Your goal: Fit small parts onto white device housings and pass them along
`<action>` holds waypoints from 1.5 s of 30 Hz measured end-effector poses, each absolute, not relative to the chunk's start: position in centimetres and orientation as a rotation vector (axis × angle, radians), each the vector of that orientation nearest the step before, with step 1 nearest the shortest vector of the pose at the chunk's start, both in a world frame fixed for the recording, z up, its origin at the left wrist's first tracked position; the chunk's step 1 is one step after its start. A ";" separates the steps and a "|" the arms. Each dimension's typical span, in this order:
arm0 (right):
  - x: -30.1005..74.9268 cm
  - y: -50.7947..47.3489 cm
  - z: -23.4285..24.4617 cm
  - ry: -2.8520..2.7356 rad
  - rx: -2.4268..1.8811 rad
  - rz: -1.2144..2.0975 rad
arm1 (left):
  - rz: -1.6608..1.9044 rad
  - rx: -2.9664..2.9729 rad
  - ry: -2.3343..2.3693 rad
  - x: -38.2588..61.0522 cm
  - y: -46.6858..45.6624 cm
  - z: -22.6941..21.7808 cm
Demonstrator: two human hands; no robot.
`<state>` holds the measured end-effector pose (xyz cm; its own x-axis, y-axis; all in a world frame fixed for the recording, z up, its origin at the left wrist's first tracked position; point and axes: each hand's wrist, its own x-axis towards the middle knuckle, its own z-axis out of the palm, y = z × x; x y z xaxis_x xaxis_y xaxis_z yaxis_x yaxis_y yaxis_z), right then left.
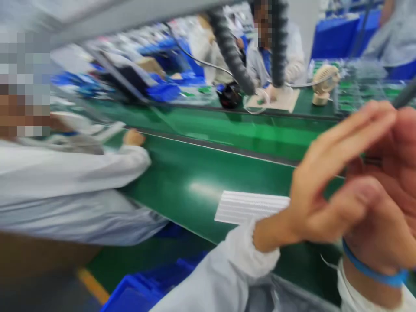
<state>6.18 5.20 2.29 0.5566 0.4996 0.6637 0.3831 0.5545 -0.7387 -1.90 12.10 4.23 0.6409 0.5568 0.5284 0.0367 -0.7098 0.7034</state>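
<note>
My left hand [312, 195] is raised at the right of the view, with its fingers stretched out and the thumb apart from them. Beside it, my right hand [393, 190] shows part of its palm and is cut by the frame's edge. The two hands come close together, and their fingers overlap in the view. Nothing shows in either hand. Around my right wrist sits a blue wristband [373, 266]. Behind my left wrist, a white sheet with grey stripes [250, 206] lies on the green work surface [182, 173].
At left, a co-worker's sleeve [74, 169] reaches onto the green surface. Across the bench are a small beige fan [325, 82], a black round object [229, 95] and grey corrugated hoses [279, 43]. Below stands a blue bin [130, 290].
</note>
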 end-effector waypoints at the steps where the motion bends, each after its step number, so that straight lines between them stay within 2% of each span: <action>1: 6.7 5.5 2.2 -0.987 -1.069 -0.009 | 1.043 2.110 0.394 -1.6 12.9 4.0; 3: 8.1 5.6 1.5 -0.960 -1.133 -0.133 | 1.124 1.962 0.192 -0.4 14.4 2.8; 6: 10.7 4.3 -0.5 -1.060 -1.370 -0.072 | 1.233 1.747 0.072 1.7 16.7 -1.4; 12: 13.0 0.9 -10.4 -1.639 -1.792 0.353 | 0.765 2.065 0.412 2.7 19.2 -14.4; 16: 12.5 -0.6 -16.0 -1.720 -1.922 0.442 | 0.597 2.158 0.490 2.1 19.2 -18.8; 21: 12.4 -0.8 -17.1 -1.741 -1.995 0.420 | 0.536 2.189 0.493 2.3 19.4 -18.7; 31: 12.7 1.3 -14.9 -1.987 -2.126 0.532 | 0.508 2.250 0.478 2.3 19.9 -19.4; 40: 12.5 2.0 -15.2 -1.917 -2.154 0.577 | 0.522 2.294 0.451 2.2 20.3 -19.7; 45: 13.0 1.6 -15.5 -1.719 -2.001 0.659 | 0.514 2.318 0.445 2.1 20.2 -19.6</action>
